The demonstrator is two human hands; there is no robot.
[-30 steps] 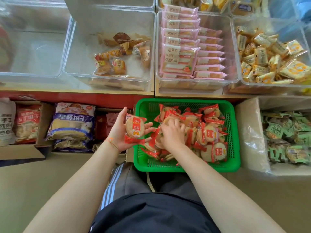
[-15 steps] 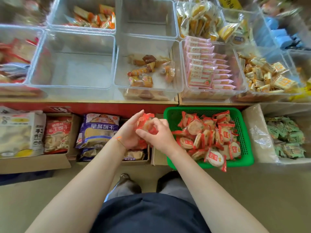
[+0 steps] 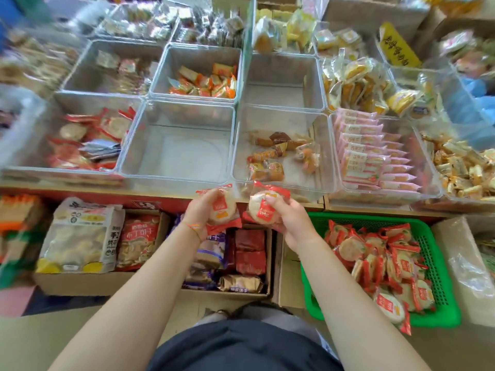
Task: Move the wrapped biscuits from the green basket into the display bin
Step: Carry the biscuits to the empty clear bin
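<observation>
while the left hand [image 3: 199,212] gripped one wrapped biscuit [image 3: 222,207] and the right hand [image 3: 289,220] another [image 3: 263,210], both near the empty display bin [image 3: 139,145], the slick wrappers risked slipping; a loose toss could land them in the right-hand neighbouring bin [image 3: 318,145]. the green basket [image 3: 439,266] sat full, near right.

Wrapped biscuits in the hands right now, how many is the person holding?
2 show: one wrapped biscuit in the left hand, another in the right hand, both raised before the clear bins. More may be stacked behind, hidden.
</observation>
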